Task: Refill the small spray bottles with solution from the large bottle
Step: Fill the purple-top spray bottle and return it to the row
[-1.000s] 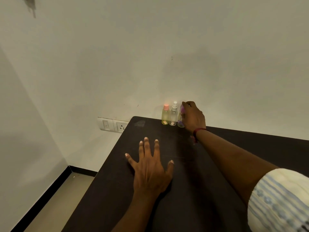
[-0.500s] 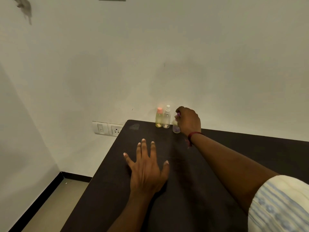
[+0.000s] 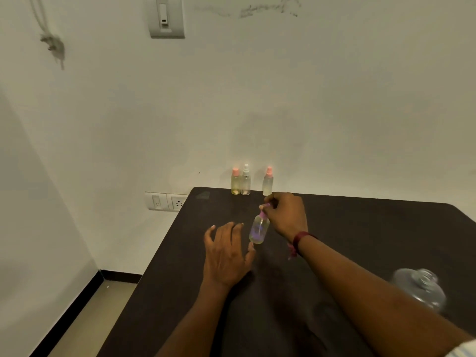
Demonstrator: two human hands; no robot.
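A pale, scuffed wall fills most of the view, meeting a side wall at the left. A beige floor with a black skirting strip runs below them. A dark table stands pushed against the wall, one rounded corner near the socket plate.

Both forearms reach out over the table. The large bottle sits at the right side of the table, just beyond the right forearm. It is clear and blurred, and its level cannot be told. A switch plate is fixed high on the wall.

The left hand hovers palm-down over the table, its fingers loosely spread and holding nothing. Its thumb lies just beside the base of the purple-capped spray bottle; whether they touch cannot be told. The right hand has its fingers curled and pinches this bottle by its purple top. The bottle hangs tilted between the two hands, near the middle of the table's far half. Whether its base touches the table cannot be told.

Three more small spray bottles stand upright at the table's far edge against the wall. A pink-capped bottle touches a white-capped bottle, and a second pink-capped bottle stands a little apart to the right, just behind the right hand.

A red thread band circles the right wrist.
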